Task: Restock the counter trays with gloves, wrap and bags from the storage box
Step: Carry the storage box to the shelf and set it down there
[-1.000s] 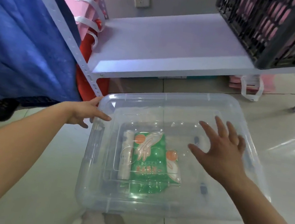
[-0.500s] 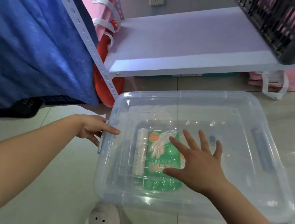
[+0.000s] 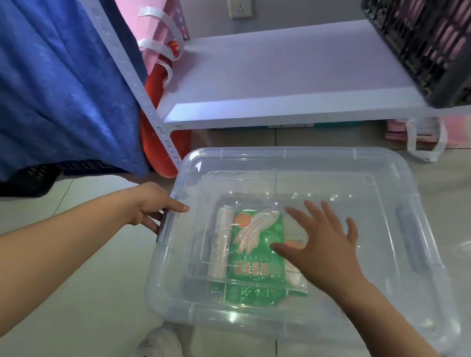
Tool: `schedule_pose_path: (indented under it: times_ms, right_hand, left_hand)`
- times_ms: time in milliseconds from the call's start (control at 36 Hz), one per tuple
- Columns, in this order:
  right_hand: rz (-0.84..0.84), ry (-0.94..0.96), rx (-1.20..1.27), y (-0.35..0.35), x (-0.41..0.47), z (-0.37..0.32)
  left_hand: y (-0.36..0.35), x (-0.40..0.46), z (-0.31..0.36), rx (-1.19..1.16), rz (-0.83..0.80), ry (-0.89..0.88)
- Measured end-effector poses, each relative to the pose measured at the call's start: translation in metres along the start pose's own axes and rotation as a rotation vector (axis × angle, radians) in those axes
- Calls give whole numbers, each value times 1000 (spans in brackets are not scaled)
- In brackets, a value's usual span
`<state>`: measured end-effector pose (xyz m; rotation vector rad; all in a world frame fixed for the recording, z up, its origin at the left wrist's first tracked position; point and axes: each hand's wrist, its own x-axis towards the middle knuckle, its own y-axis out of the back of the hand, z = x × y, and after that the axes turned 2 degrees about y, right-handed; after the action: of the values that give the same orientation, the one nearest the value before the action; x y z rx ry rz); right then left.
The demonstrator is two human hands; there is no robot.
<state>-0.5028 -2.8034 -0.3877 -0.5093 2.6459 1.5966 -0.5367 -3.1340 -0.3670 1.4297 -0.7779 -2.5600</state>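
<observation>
A clear plastic storage box (image 3: 291, 152) stands on the tiled floor in front of me. On its bottom lie a green pack of gloves (image 3: 253, 240), a white roll (image 3: 221, 244) to its left, and a second pack (image 3: 295, 276) partly hidden under my hand. My right hand (image 3: 324, 242) hovers over the green pack with fingers spread, holding nothing. My left hand (image 3: 150, 206) grips the box's left handle, thumb on the rim.
A low white shelf board (image 3: 285, 80) carries a black crate (image 3: 452, 42) at the right. A perforated metal post (image 3: 138, 89), blue cloth (image 3: 49, 66) and a red item (image 3: 157, 127) stand left of the box. My shoe (image 3: 159, 353) is near the front edge.
My right hand moved from the box's right side leftwards and down, over the green pack. My left hand slid from the back left corner to the left handle.
</observation>
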Motion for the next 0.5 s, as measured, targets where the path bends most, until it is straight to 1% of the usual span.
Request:
schedule_pose_path:
  times_ms: [56,83,111,139,167,222,250,306,361,417,500]
  right_hand:
    - [197,-163,103,30,7,26]
    - [277,-253,100,46,9,44]
    - [323,-351,96,61,10,65]
    - [329,-466,126,75,8,86]
    - [316,-586,207,86,4,107]
    - [255,-787,458,99,-10,141]
    - [190,-857,569,102,-17,153]
    - [4,-914,785,103,-27,170]
    - [-81,-895,894,101,-31,176]
    - [-82,-872,927,101,-31,180]
    - [-22,-865,925,101,-30,181]
  left_hand:
    - [-5,2,7,10,26,-36]
    - [-7,4,10,13,39,-52]
    - [-9,5,13,13,47,-64]
    - [-9,7,15,12,48,-73]
    - [-10,8,18,12,47,-77]
    - [-10,12,21,14,46,-76]
    - [-9,13,23,17,43,-75]
    - [-9,13,26,27,35,-78]
    - [-8,12,28,38,29,-74]
    - [-8,10,31,48,21,-66]
    - [-8,7,34,56,14,-64]
